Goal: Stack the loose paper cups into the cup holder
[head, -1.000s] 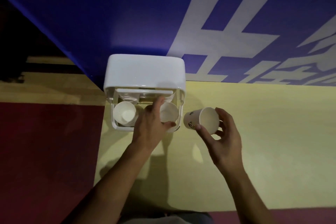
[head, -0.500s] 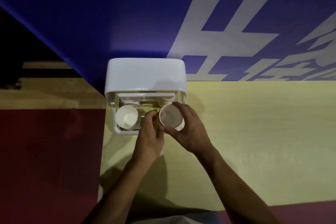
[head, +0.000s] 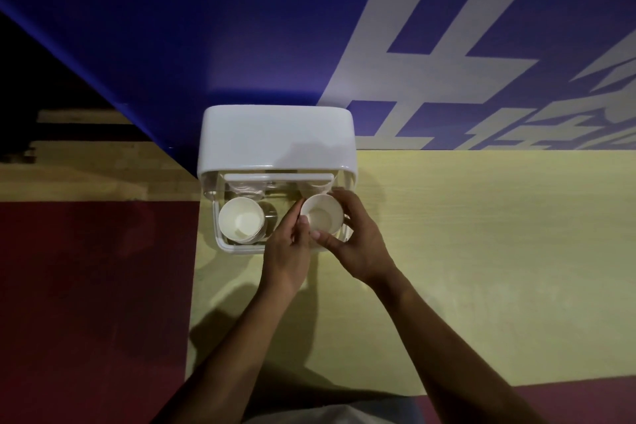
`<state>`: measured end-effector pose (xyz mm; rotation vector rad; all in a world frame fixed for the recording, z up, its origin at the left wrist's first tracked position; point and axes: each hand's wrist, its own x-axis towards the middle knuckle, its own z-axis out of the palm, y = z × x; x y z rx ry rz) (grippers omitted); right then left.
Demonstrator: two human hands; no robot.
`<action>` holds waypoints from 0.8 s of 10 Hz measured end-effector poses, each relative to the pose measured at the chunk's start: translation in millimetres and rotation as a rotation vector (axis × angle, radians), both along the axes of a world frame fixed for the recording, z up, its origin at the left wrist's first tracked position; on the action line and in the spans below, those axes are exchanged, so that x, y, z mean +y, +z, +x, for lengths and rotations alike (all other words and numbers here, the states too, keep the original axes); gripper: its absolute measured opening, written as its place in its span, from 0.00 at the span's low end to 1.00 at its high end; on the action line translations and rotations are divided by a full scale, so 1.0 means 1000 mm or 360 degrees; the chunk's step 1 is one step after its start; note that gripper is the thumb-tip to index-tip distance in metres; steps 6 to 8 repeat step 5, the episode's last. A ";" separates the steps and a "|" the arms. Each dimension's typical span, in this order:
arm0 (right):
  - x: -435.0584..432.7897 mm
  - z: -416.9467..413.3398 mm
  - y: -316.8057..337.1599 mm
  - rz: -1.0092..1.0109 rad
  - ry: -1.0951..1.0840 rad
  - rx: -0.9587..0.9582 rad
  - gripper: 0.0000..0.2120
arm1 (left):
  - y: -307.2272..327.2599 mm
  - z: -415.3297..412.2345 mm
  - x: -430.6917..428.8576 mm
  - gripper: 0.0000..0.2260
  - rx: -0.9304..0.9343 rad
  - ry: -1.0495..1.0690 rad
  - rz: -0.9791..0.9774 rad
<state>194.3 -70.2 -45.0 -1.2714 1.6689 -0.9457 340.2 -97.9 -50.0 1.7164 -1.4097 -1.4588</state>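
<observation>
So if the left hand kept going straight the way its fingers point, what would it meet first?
The left hand points up and away toward the cup holder. Its fingertips already touch the paper cup in the right slot; past that, probably the holder's clear inner wall, though depth is unclear.

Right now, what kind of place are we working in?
Probably a staged indoor drinks corner, though I can't be sure: a white cup holder on a pale wooden tabletop, against a blue wall with large white lettering.
</observation>
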 end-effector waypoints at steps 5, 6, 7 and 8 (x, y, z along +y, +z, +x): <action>0.004 0.001 0.006 0.0128 0.0023 0.0075 0.32 | 0.002 -0.001 0.008 0.16 0.0080 0.0037 -0.0055; 0.004 0.001 0.006 0.0128 0.0023 0.0075 0.32 | 0.002 -0.001 0.008 0.16 0.0080 0.0037 -0.0055; 0.004 0.001 0.006 0.0128 0.0023 0.0075 0.32 | 0.002 -0.001 0.008 0.16 0.0080 0.0037 -0.0055; 0.004 0.001 0.006 0.0128 0.0023 0.0075 0.32 | 0.002 -0.001 0.008 0.16 0.0080 0.0037 -0.0055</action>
